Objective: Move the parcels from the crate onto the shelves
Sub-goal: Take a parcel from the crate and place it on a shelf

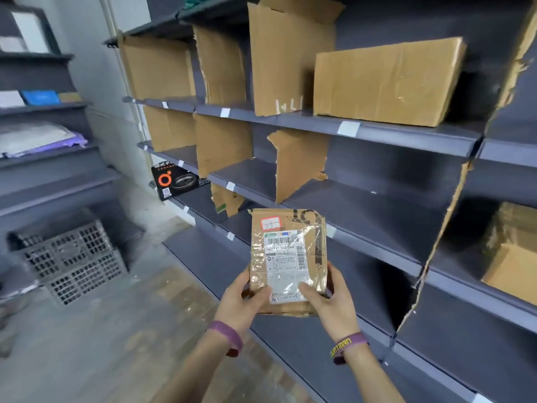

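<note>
Fingers of left hand (242, 301) and right hand (331, 301) grip parcel (287, 257), hiding its lower corners.

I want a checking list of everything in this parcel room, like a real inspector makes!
Surface: grey shelves, with cardboard dividers standing on them.
Job's things: parcel, taped and labelled, held upright in front of the shelves; grey crate on the floor, left.
Clutter: big cardboard box on an upper shelf; black box lower down.
Grips: left hand and right hand both hold the parcel's bottom end.
Cables: nothing seen.
Surroundings: another shelf unit at left, with packages.
</note>
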